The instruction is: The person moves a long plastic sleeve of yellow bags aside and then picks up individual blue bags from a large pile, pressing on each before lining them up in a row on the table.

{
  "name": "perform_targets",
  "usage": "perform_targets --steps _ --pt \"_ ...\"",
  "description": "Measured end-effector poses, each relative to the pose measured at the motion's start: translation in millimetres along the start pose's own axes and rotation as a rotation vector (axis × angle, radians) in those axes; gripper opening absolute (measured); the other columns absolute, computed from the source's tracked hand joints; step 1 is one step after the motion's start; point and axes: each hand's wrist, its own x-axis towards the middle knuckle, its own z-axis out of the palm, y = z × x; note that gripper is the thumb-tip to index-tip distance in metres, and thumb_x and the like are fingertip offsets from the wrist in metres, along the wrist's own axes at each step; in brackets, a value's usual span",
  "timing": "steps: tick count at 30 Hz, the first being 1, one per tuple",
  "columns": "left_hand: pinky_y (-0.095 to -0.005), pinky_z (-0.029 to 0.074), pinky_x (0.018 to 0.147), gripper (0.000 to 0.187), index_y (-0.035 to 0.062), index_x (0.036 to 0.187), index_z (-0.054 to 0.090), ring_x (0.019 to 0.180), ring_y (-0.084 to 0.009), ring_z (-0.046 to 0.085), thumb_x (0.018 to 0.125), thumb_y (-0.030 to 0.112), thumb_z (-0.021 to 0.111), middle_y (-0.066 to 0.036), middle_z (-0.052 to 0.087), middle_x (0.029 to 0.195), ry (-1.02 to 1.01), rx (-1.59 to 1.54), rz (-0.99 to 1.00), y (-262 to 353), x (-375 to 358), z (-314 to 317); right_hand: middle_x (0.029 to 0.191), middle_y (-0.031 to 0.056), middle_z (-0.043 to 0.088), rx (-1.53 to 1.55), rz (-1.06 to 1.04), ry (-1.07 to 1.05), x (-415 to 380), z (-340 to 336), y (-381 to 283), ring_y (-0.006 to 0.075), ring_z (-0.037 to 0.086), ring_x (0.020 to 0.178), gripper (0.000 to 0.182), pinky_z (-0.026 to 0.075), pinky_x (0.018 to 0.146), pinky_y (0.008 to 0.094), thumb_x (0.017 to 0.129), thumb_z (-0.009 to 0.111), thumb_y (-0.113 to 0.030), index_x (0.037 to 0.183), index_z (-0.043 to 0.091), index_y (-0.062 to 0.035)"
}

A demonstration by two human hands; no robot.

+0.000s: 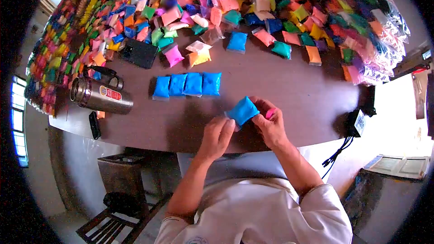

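A small clear packet filled with something blue (243, 111) is held between both hands above the near part of the table. My left hand (218, 134) pinches its lower left end, where the clear plastic edge shows. On the other end, my right hand (270, 125) grips the packet's right side, and something small and pink (271, 113) shows at its fingers. A row of several similar blue packets (186, 84) lies side by side on the table, ahead and to the left. Farther back, a single blue packet (237, 42) rests apart from that row.
A large heap of colourful packets (199, 0) covers the far side of the brown table (280, 90). On the left lie a steel flask (101, 94) and a black box-like object (139, 53). A dark power adapter with cables (357, 123) hangs by the right edge.
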Motion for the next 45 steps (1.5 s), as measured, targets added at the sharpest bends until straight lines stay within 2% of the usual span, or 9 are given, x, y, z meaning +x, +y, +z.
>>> perform_targets --steps 2,6,9,13,28,37,41,42,45 --pt "-0.0393 0.044 0.064 0.023 0.0026 0.078 0.058 0.070 -0.0306 0.057 0.093 0.018 0.051 -0.014 0.058 0.075 0.003 0.008 0.000 1 1 2 0.091 0.0011 0.061 0.010 0.210 -0.027 -3 0 -10 0.0068 0.056 0.072 0.034 0.043 0.059 0.0199 0.078 0.058 -0.006 0.112 0.057 -0.0004" --pt "-0.0389 0.044 0.064 0.022 0.0018 0.081 0.058 0.070 -0.0295 0.057 0.093 0.020 0.052 -0.014 0.059 0.075 0.022 0.075 0.009 -2 -1 3 0.083 -0.0030 0.058 0.136 0.169 -0.135 -11 -9 0 0.0079 0.051 0.076 0.012 0.042 0.068 0.0229 0.087 0.063 -0.011 0.095 0.060 -0.0031" --pt "-0.0394 0.044 0.065 0.023 0.0008 0.083 0.058 0.070 -0.0304 0.057 0.093 0.021 0.052 -0.015 0.058 0.075 0.052 0.116 0.117 1 -1 4 0.074 -0.0059 0.052 -0.228 0.167 -0.127 -11 -5 -7 0.0071 0.045 0.067 0.012 0.037 0.058 0.0230 0.089 0.064 -0.016 0.085 0.060 -0.0051" --pt "-0.0389 0.046 0.069 0.021 0.0013 0.080 0.059 0.073 -0.0295 0.059 0.092 0.018 0.053 -0.014 0.059 0.075 -0.063 0.280 0.109 1 0 2 0.070 -0.0074 0.050 -0.137 0.187 0.053 10 -5 -41 0.0046 0.043 0.065 0.017 0.034 0.055 0.0226 0.090 0.065 -0.018 0.081 0.063 -0.0042" --pt "-0.0359 0.049 0.063 0.012 0.0008 0.081 0.060 0.069 -0.0290 0.061 0.087 0.011 0.057 -0.013 0.061 0.073 -0.062 0.118 0.186 -6 5 3 0.069 -0.0024 0.055 -0.418 -0.534 0.551 217 -143 -110 0.0066 0.046 0.057 0.023 0.035 0.050 0.0235 0.088 0.064 -0.030 0.086 0.064 -0.0070" --pt "-0.0409 0.047 0.054 0.023 0.0043 0.067 0.053 0.060 -0.0320 0.058 0.086 0.017 0.060 -0.012 0.055 0.064 -0.239 0.273 0.194 15 51 17 0.068 0.0003 0.053 -0.550 -0.524 0.367 192 -41 -51 0.0087 0.046 0.061 0.027 0.037 0.054 0.0256 0.096 0.051 -0.024 0.089 0.061 -0.0011" --pt "-0.0406 0.050 0.054 0.022 0.0066 0.071 0.055 0.059 -0.0304 0.059 0.087 0.021 0.058 -0.010 0.056 0.067 -0.376 0.222 0.478 4 71 49 0.074 0.0103 0.061 -0.846 -0.517 0.368 184 -20 -21 0.0137 0.052 0.065 0.022 0.043 0.057 0.0298 0.097 0.049 -0.021 0.096 0.060 -0.0021" --pt "-0.0408 0.051 0.055 0.021 0.0073 0.072 0.056 0.060 -0.0295 0.060 0.087 0.022 0.058 -0.010 0.056 0.068 -0.415 0.245 0.570 2 74 54 0.079 0.0154 0.061 -0.807 -0.742 0.213 183 -18 -14 0.0213 0.058 0.066 0.016 0.045 0.059 0.0328 0.095 0.051 -0.016 0.099 0.059 -0.0023" --pt "-0.0404 0.052 0.055 0.021 0.0080 0.074 0.056 0.059 -0.0272 0.061 0.087 0.024 0.057 -0.009 0.055 0.069 -0.498 0.246 0.612 -2 80 62 0.068 0.0093 0.053 -0.980 -0.835 0.109 180 -6 -3 0.0188 0.050 0.059 0.019 0.042 0.056 0.0310 0.095 0.045 -0.016 0.093 0.058 -0.0021"
